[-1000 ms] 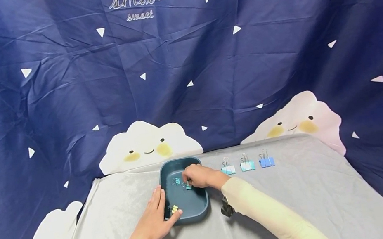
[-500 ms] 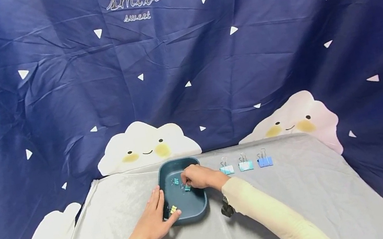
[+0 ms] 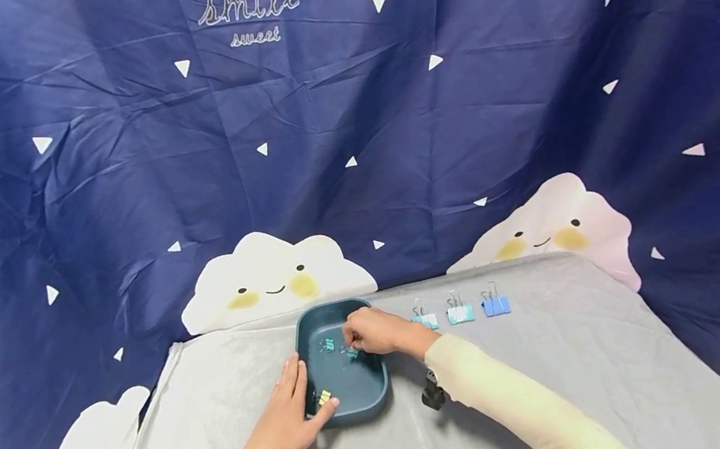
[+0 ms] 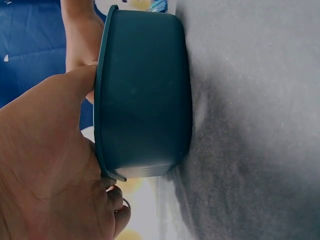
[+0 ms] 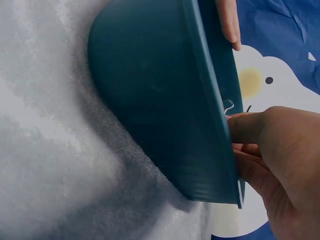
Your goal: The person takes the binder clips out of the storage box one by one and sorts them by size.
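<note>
On the grey worktop (image 3: 564, 349), a teal tray (image 3: 360, 401) is steadied by the left hand (image 3: 286, 425), fingers straight; inside it, a small teal clip (image 3: 352, 352) is pinched in the right hand (image 3: 373, 331) grip.

A grey cloth (image 3: 568, 380) is spread over the table. Three binder clips are lined up in a row on it — a pale teal binder clip (image 3: 425, 318), a white and teal binder clip (image 3: 459, 312) just beside it, and a blue binder clip (image 3: 495, 303) at the end. Behind the table a navy backdrop (image 3: 112, 177) is hung, creased and printed with white triangles, smiling clouds (image 3: 273, 279) and the words "smile sweet" (image 3: 249, 10).
</note>
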The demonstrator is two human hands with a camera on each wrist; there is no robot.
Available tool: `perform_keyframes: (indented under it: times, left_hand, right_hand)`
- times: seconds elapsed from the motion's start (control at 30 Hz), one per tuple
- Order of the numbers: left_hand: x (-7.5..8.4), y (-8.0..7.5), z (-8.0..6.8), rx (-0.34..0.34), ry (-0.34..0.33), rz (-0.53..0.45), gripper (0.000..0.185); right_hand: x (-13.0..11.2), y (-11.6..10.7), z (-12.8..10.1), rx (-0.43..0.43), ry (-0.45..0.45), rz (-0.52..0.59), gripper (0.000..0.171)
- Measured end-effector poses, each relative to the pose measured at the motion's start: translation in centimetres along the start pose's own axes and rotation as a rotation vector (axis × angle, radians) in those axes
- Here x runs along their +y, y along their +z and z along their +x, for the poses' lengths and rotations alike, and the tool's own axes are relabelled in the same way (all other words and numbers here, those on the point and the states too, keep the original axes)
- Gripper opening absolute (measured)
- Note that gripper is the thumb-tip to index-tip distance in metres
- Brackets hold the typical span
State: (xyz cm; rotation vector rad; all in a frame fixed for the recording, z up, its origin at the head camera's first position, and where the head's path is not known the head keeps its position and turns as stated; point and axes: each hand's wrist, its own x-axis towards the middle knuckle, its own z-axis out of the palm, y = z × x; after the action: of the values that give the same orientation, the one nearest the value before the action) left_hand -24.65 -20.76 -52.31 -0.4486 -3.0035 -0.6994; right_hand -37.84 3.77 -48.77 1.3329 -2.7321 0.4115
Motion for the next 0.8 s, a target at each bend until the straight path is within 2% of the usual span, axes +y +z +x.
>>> perform_keyframes:
  times: [0.23,0.47,0.8]
  left_hand:
    - [-0.1,0.2,0.0,0.011,0.000,0.003,0.104]
    - [0.0,0.1,0.0,0.003,-0.015,0.002,0.104]
    - [0.1,0.0,0.0,0.010,-0.014,-0.006,0.102]
  right_hand:
    - [0.1,-0.6,-0.7,0.034,0.026,0.007,0.008]
    - [0.0,-1.6,-1.6,0.063,0.057,0.062,0.009]
    - [-0.2,-3.1,-3.3,0.126,0.046,0.091,0.007]
